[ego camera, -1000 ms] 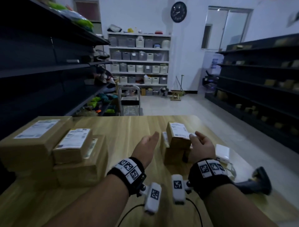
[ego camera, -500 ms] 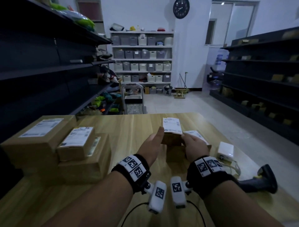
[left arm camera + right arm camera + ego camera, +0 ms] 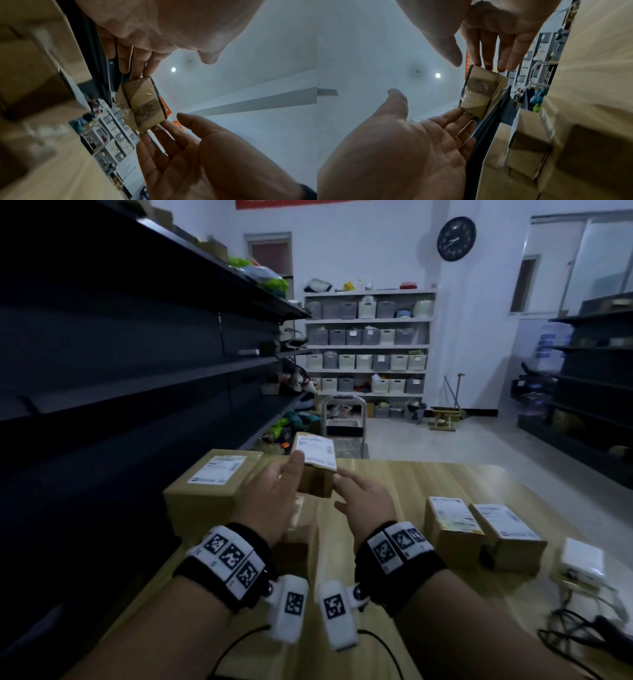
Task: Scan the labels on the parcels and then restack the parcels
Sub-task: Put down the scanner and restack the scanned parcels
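From the head view, a small parcel (image 3: 313,467) is held up in the air between the two hands, just past the fingertips and above the desk (image 3: 394,484). The left hand (image 3: 270,501) presses straight fingers on its left side and the right hand (image 3: 363,505) presses straight fingers on its right side, so both hands are equally near. Its white label (image 3: 317,453) faces up. Its long side runs away from the person, toward the far shelves. A stack of bigger parcels (image 3: 212,484) sits just left of the left hand, and I think the small parcel goes on it next. Two more parcels (image 3: 479,529) lie on the desk to the right of the right hand. From the left wrist view, the small parcel (image 3: 142,104) is squeezed only by fingertips (image 3: 135,63) on its two ends, with the palms apart from it. From the right wrist view, the small parcel (image 3: 481,90) sits the same way, and the stack (image 3: 530,148) is close beside it.
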Motion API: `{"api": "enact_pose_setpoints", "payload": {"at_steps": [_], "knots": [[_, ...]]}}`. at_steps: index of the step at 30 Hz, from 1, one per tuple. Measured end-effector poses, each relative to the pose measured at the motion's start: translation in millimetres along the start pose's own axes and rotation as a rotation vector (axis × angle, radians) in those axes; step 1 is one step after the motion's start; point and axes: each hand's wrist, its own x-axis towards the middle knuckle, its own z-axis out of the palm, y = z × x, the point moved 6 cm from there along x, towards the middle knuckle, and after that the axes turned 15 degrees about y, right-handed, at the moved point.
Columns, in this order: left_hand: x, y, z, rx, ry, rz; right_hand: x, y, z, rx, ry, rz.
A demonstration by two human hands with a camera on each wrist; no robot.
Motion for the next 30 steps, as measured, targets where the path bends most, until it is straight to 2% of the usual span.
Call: {"api": "enact_pose_setpoints", "payload": {"at_steps": [3,7,9,12,19,23,27,30], "knots": [[12.7,-4.5,-33.9,0.103,0.042,0.004,-14.1,-3.4,37.2,-0.025,-0.071,-0.034],[36.0,-36.1,-48.8,0.250,-0.006,-0.016,-23.0,7.8,63.9,-0.110,-0.137,-0.033],[44.6,-54.9,-54.3,0.306,-0.006,-0.042,-24.6,18.5,67.0,-0.155,-0.151,-0.027],[43.5,-65.8,-68.6,0.245,0.039,-0.114,-26.5,27.3,68.2,-0.159,-0.171,-0.001],[40.3,-70.0,-66.4,0.374,0.003,-0.074,-19.3,30.6,71.4,-0.127,-0.181,0.017],[39.8,-72.3,-66.6,0.307,0.017,-0.086,-17.4,32.0,69.7,-0.117,-0.197,0.000],[40.4,-72.5,-64.9,0.203,0.120,0.023,-13.3,36.3,64.9,-0.102,-0.185,0.010],[34.7,-59.2,-60.9,0.172,0.144,0.118,-10.0,37.9,59.2,-0.082,-0.176,0.022]]}}
